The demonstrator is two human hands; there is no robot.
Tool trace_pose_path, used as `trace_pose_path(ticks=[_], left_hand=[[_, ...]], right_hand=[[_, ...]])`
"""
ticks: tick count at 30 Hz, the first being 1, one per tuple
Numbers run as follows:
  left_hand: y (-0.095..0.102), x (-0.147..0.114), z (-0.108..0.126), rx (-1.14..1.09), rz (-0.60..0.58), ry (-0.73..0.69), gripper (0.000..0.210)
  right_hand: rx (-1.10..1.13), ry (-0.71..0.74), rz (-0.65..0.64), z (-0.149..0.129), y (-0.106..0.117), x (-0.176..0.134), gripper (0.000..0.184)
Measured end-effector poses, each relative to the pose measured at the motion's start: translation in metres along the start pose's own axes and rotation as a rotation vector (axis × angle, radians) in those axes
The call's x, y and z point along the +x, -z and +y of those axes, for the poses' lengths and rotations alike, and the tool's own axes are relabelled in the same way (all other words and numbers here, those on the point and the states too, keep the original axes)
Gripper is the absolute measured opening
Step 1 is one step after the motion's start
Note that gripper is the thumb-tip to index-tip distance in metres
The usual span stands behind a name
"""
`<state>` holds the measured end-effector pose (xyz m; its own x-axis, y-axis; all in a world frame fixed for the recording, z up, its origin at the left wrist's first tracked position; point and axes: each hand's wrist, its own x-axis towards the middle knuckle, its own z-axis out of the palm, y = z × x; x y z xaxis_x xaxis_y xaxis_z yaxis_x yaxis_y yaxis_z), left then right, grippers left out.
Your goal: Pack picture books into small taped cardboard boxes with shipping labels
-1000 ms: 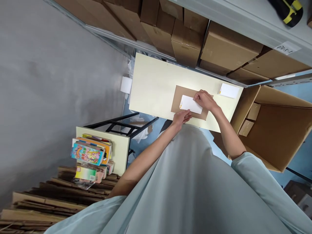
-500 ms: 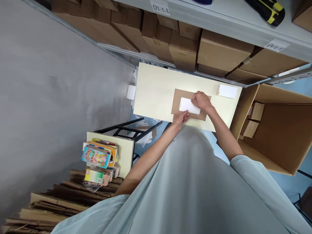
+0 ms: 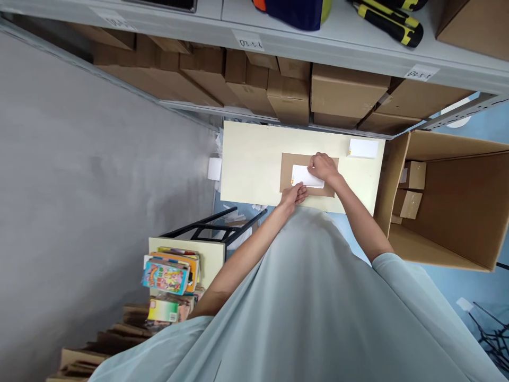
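A flat white card with a small orange mark at its left end lies on a brown cardboard piece on the cream table. My left hand touches the card's near left edge, thumb and fingers drawn together there. At the card's far right part, my right hand is closed in a pinch, its knuckles up. Its fingertips are partly hidden, and that corner of the card is covered by the hand. Farther right on the table rests a similar white stack, apart from both hands.
A large open carton with small boxes inside stands at the right. Shelving with brown boxes and screwdrivers runs along the far side. On the left are a stool bearing books, flattened cardboard and a grey wall.
The camera view has shifted, showing more of the upper shelf. Both hands stay at the white card; the right one has shifted only slightly with it in view.
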<state>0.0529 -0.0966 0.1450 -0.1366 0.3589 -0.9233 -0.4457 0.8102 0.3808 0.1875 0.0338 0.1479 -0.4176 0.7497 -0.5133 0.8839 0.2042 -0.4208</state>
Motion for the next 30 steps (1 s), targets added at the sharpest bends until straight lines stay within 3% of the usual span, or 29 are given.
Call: trace_pose_path(ticks=[7, 12, 14, 16, 19, 21, 25, 30], left_hand=[[0.001, -0.005, 0.007, 0.072, -0.017, -0.002, 0.024], [0.009, -0.017, 0.015, 0.114, -0.107, -0.015, 0.025], [0.016, -0.021, 0.020, 0.178, -0.169, -0.159, 0.029], [0.024, -0.021, 0.026, 0.321, -0.206, -0.414, 0.030], [0.034, -0.013, 0.035, 0.679, -0.249, -0.867, 0.034], [0.037, -0.004, 0.037, 0.926, -0.339, -1.067, 0.049], [0.042, 0.017, 0.033, 1.238, -0.540, -1.171, 0.068], [0.060, 0.029, 0.031, 1.321, -0.579, -1.193, 0.073]], right_hand=[[-0.004, -0.069, -0.007, -0.009, 0.002, -0.004, 0.013], [0.040, -0.081, 0.064, -0.011, 0.003, -0.019, 0.025], [0.062, -0.051, 0.148, -0.009, 0.001, -0.033, 0.027], [0.076, -0.007, 0.237, -0.007, -0.004, -0.052, 0.029], [0.065, 0.051, 0.304, -0.006, -0.018, -0.082, 0.041], [0.033, 0.075, 0.284, -0.008, -0.032, -0.099, 0.052], [-0.027, 0.107, 0.184, -0.010, -0.060, -0.117, 0.063], [-0.058, 0.072, 0.161, 0.002, -0.074, -0.128, 0.065]])
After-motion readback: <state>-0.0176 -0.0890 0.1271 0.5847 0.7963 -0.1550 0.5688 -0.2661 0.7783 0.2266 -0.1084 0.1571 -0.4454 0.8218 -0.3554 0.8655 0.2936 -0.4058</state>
